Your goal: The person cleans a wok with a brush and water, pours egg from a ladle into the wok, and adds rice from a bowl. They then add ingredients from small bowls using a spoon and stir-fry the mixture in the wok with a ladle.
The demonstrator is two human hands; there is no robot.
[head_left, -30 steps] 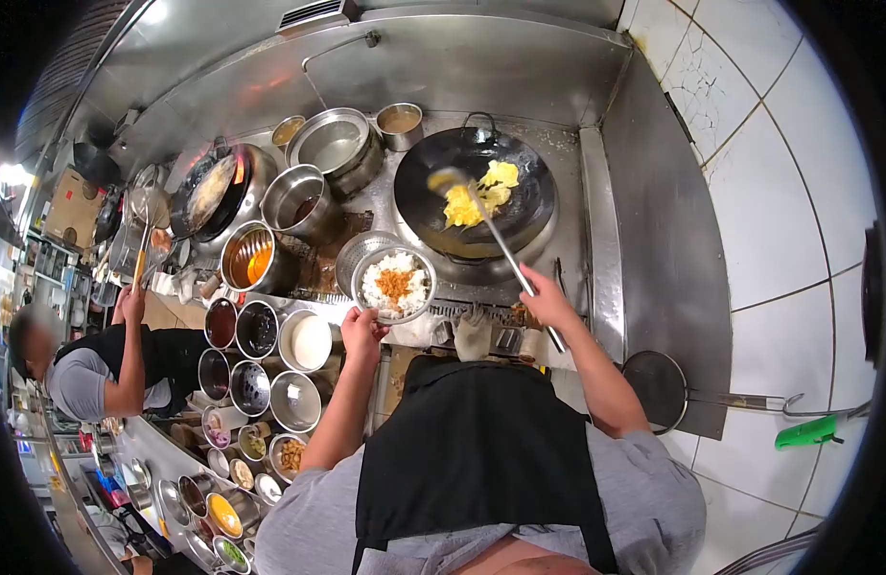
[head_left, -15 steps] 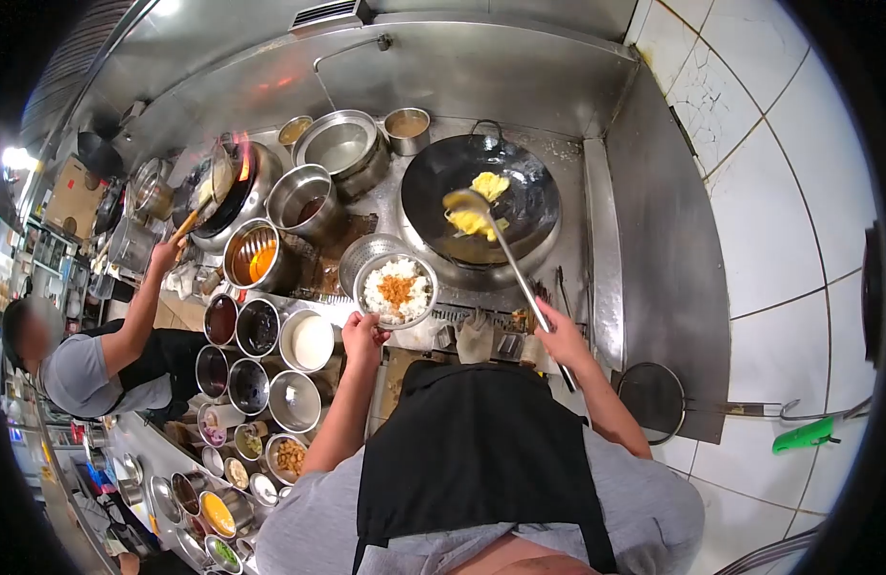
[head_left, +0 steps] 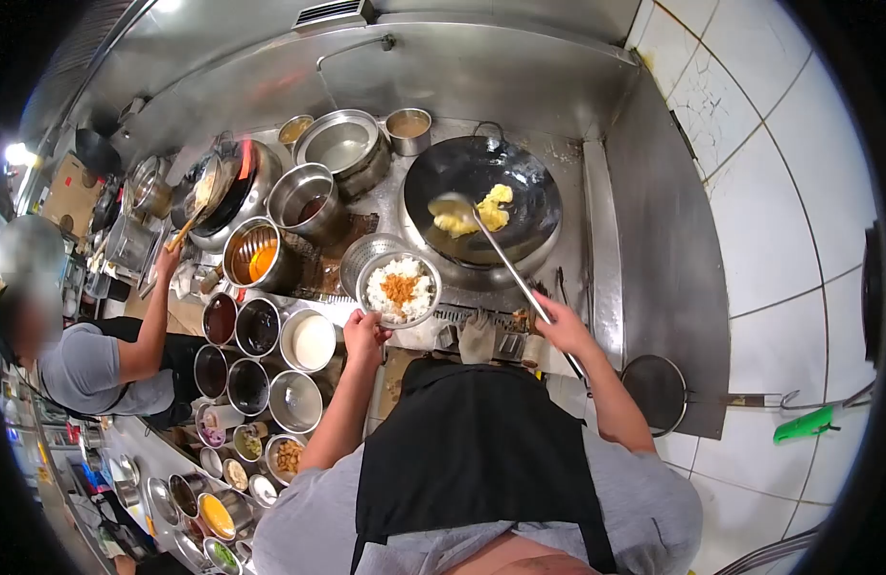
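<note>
Basically, everything close to me sits on or over a stainless-steel range (head_left: 572, 182), and the round-bottomed wok (head_left: 524, 177) is the biggest thing on it. I'd judge it heavy and stiff, with a slick, glossy inner wall; the loop handle (head_left: 488, 122) on its far rim looks like the place to grab, with a cloth, as the metal may well be hot.

Next comes the long-handled ladle (head_left: 501, 246). My right hand (head_left: 561, 326) is wrapped round the upper part of its handle, well back from the wok. It should feel rigid and a bit nose-heavy, so a firm hold there gives reach and leverage. Its scoop is down inside the wok, over the left part of the egg; whether they touch, I cannot tell.

A perforated strainer (head_left: 360, 257) lies just beyond the steel bowl (head_left: 426, 316), partly hidden by it. My left hand (head_left: 364, 333) pinches that bowl at the near-left rim. Light to middling, I'd guess, and apt to tip from a one-sided grip, so the thumb should stay firm.

Smaller again is the mound of white rice (head_left: 377, 286) in the bowl, loose and soft. The scrambled egg (head_left: 495, 216) lies in the wok, tender and easily torn. Least of all is the orange-brown topping (head_left: 399, 289) on the rice, likely crumbly.
</note>
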